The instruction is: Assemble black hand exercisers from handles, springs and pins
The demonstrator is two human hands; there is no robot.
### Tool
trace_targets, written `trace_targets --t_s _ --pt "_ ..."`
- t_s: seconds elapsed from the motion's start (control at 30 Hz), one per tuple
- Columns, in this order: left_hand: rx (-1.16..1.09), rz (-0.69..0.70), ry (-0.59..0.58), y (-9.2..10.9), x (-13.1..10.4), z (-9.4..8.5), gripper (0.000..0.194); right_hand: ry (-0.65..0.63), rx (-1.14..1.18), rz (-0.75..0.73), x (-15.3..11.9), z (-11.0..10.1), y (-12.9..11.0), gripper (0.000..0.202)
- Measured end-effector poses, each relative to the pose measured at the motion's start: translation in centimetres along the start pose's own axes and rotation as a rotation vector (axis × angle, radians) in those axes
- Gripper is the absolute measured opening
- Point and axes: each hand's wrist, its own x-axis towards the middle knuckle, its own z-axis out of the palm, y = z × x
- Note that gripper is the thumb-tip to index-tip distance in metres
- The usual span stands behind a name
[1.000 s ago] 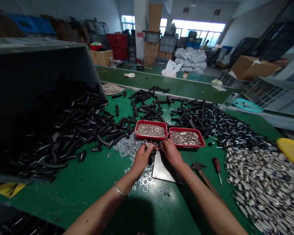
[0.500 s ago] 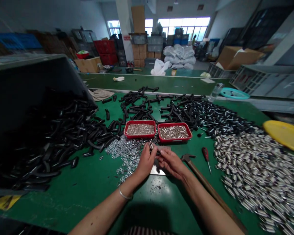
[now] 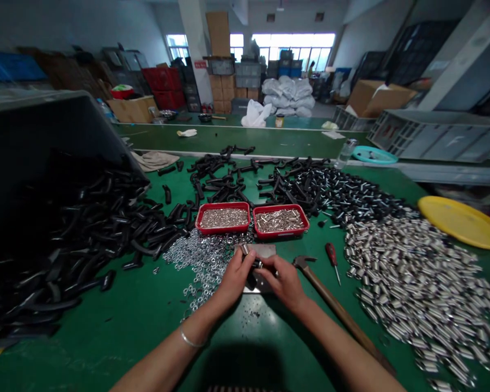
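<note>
My left hand [image 3: 232,279] is closed round a black plastic part [image 3: 250,280], with a silvery coil spring [image 3: 244,249] standing up by the thumb. From the other side, the fingertips of my right hand [image 3: 286,282] pinch the part's right end, where a small shiny metal bit shows. The fingers partly hide how these pieces join. Both hands are just above a flat metal plate [image 3: 266,251] on the green table. Loose metal nuts or rings [image 3: 204,253] are spread left of the plate.
Two red trays [image 3: 222,206] [image 3: 281,208] of small metal pieces stand beyond my hands. A hammer [image 3: 343,310] and screwdriver [image 3: 332,258] lie to the right, before a heap of springs [image 3: 408,272] and black-headed bolts [image 3: 351,190]. Black handles [image 3: 147,231] spill from a tipped bin [image 3: 65,109] at left.
My hands have tilted the black part, so the spring and the part's lower end show more. The right fingers have shifted to its right end. The whole view has swung slightly right.
</note>
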Motion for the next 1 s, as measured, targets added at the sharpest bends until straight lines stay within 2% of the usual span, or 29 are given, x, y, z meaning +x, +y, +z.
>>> trace_targets --t_s 0.07,0.13,0.17,0.23,0.33,0.43,0.53,0.63,0.7,0.77,0.83,0.87,0.9,0.93,1.0 --pt "-0.074 -0.068 -0.014 -0.4 0.0 0.1 0.035 -0.064 -0.107 -0.05 -0.4 -0.3 0.0 0.023" --pt "-0.192 -0.15 -0.019 -1.1 0.1 0.3 0.039 -0.203 -0.201 -0.087 -0.5 -1.6 0.6 0.03" --pt "-0.259 -0.191 -0.02 -1.4 0.2 0.5 0.041 -0.275 -0.25 -0.093 -0.3 -2.7 1.3 0.031" --pt "-0.375 -0.252 -0.016 -2.0 0.5 0.8 0.041 -0.332 -0.396 -0.046 0.6 -5.8 3.4 0.03" --pt "-0.493 -0.286 0.035 -2.4 0.9 1.0 0.039 -0.126 -0.701 0.164 3.0 -11.5 7.9 0.03" --pt "-0.577 -0.337 0.099 -2.5 1.2 1.2 0.039 -0.093 -0.764 0.208 6.1 -15.8 11.8 0.035" --pt "-0.617 -0.371 0.083 -2.6 1.1 1.2 0.037 -0.149 -0.744 0.211 8.7 -17.8 13.8 0.028" --pt "-0.618 -0.417 0.068 -2.3 0.9 0.8 0.034 -0.155 -0.71 0.227 10.0 -18.6 13.3 0.023" --pt "-0.625 -0.458 0.096 -2.1 1.2 0.5 0.031 -0.098 -0.695 0.243 9.5 -18.2 11.3 0.025" --pt "-0.643 -0.486 0.137 -2.0 1.9 0.5 0.026 -0.023 -0.669 0.252 7.9 -16.3 8.5 0.03" --pt "-0.615 -0.499 0.149 -2.1 2.7 1.0 0.022 0.021 -0.591 0.244 5.6 -12.6 5.6 0.029" --pt "-0.572 -0.493 0.143 -2.3 3.1 1.4 0.021 0.073 -0.36 0.242 4.4 -10.2 4.5 0.027" --pt "-0.526 -0.485 0.13 -2.4 3.4 1.7 0.021 0.068 -0.148 0.22 3.4 -7.9 3.5 0.029" --pt "-0.471 -0.468 0.116 -2.6 3.6 1.9 0.022 0.093 -0.026 0.204 2.4 -5.7 2.8 0.031" --pt "-0.312 -0.363 0.098 -3.2 3.8 1.8 0.027 0.142 0.068 0.179 1.1 -2.4 1.7 0.032"
